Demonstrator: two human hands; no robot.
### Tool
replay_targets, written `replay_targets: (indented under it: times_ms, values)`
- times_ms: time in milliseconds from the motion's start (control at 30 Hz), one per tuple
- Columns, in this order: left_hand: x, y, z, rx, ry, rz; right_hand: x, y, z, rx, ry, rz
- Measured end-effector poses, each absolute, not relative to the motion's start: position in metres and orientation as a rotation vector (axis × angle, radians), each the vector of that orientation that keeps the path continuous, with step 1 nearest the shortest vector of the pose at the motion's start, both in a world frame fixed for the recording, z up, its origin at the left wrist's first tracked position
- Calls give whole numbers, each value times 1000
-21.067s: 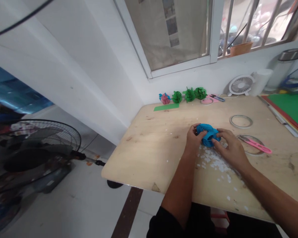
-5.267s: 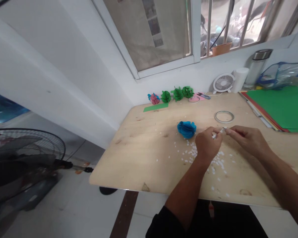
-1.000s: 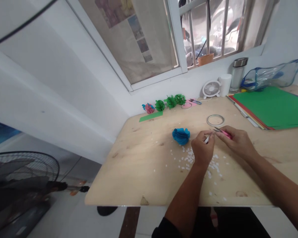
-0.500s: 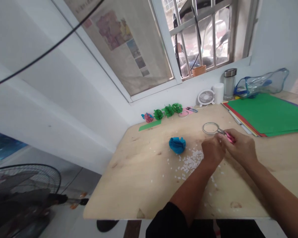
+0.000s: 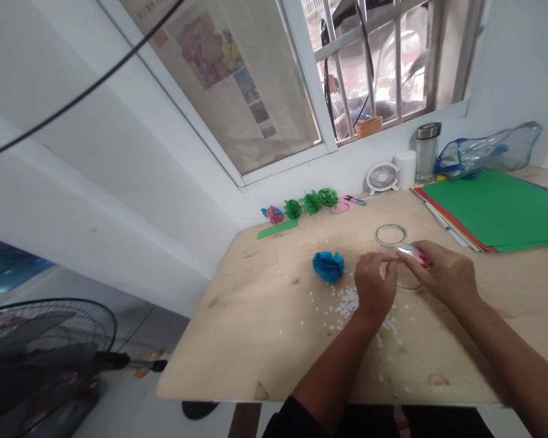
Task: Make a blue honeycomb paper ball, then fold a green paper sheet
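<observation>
My right hand (image 5: 450, 274) is closed round pink-handled pliers (image 5: 418, 255), their bright metal head pointing up and left. Close beside it, my left hand (image 5: 375, 283) pinches with thumb and forefinger at what looks like a thin wire (image 5: 410, 288), which curves below the pliers. The pinched end itself is hard to make out. Just beyond the pliers lies a silver wire ring (image 5: 391, 235) on the table. Left of my left hand sits a crumpled blue paper flower (image 5: 328, 267), with white paper bits (image 5: 344, 302) scattered near it and partly hidden by my left hand.
Several green paper flowers (image 5: 313, 202), a pink and blue one (image 5: 273, 214) and a green strip (image 5: 277, 229) lie along the wall. Further right are small snips (image 5: 356, 200), a white fan (image 5: 382, 177), a glass bottle (image 5: 426, 152) and stacked coloured paper (image 5: 493, 210).
My left hand has moved a little left, away from the pliers, and its fingers now show more. A thin curve of wire shows below the pliers. The camera view has shifted slightly.
</observation>
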State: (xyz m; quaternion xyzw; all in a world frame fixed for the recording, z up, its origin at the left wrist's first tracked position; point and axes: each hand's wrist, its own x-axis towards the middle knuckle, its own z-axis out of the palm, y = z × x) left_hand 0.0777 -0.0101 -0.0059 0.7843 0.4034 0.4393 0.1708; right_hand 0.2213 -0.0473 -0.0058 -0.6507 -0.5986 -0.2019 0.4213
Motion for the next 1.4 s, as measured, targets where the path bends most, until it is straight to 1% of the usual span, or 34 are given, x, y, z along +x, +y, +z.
replay_targets:
  times_ms: [67,133,300,467,1033,1200,1400]
  values:
    - [63,-10,2,2220,1105,1423,219,-47,-7,-1601,-1558,-542]
    - [51,-8,7,2301,1037,1515,216,-46,-9,-1596,-1626,-577]
    - [40,2,8,2668,915,1546,213,-43,-15,-1581,-1749,-675]
    - [38,8,1,2807,847,1590,211,-43,-15,-1545,-1835,-715]
    - [30,17,1,2959,762,1223,207,-46,-12,-1621,-1911,-527]
    - [28,18,3,3032,804,1062,208,-45,-13,-1619,-1943,-536]
    - [28,17,2,3057,834,995,207,-43,-16,-1635,-1932,-497]
